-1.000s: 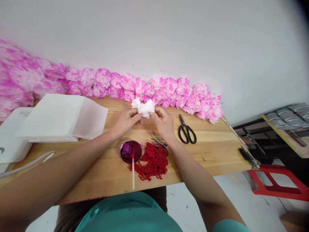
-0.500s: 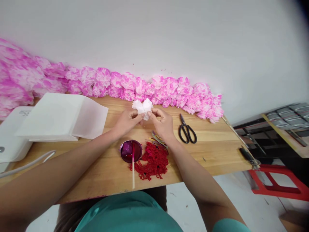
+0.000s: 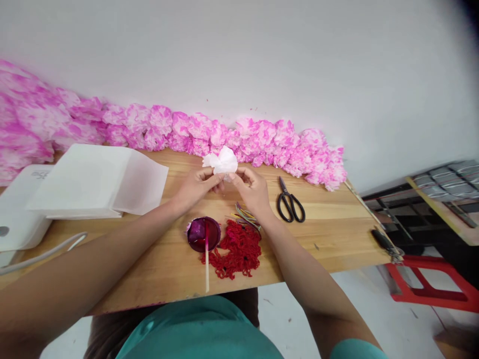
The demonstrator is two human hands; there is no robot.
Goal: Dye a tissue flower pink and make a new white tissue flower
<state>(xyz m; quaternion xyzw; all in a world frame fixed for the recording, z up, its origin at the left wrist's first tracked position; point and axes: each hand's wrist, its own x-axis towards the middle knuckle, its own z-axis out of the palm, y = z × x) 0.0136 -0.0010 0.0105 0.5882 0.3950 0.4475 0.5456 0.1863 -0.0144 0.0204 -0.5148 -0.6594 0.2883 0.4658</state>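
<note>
Both hands pinch a white tissue-paper flower (image 3: pixel 223 160) above the middle of the table. My left hand (image 3: pixel 200 186) grips its lower left edge, fingers closed. On the other side my right hand (image 3: pixel 251 187) holds the lower right edge between thumb and fingers. The petals fan upward, away from me; the base is partly hidden by my fingertips. Below my hands stands a small bowl of purple-red dye (image 3: pixel 213 234) with a wooden stick (image 3: pixel 207 264) leaning out of it. Next to it lie a heap of red yarn (image 3: pixel 239 249) and several coloured strands (image 3: pixel 245 214).
Black-handled scissors (image 3: pixel 290 202) lie right of my hands. On the left, a stack of white paper sheets (image 3: pixel 82 179) rests on a white device (image 3: pixel 22 209) with a cable (image 3: pixel 45 257). Pink-and-white paper flowers (image 3: pixel 198 127) line the wall. A red stool (image 3: pixel 434 284) stands at right.
The white flower's petals have spread into a wider, rounder fan, and the right side is now larger. My fingers have shifted slightly at its base; the rest has stayed in place.
</note>
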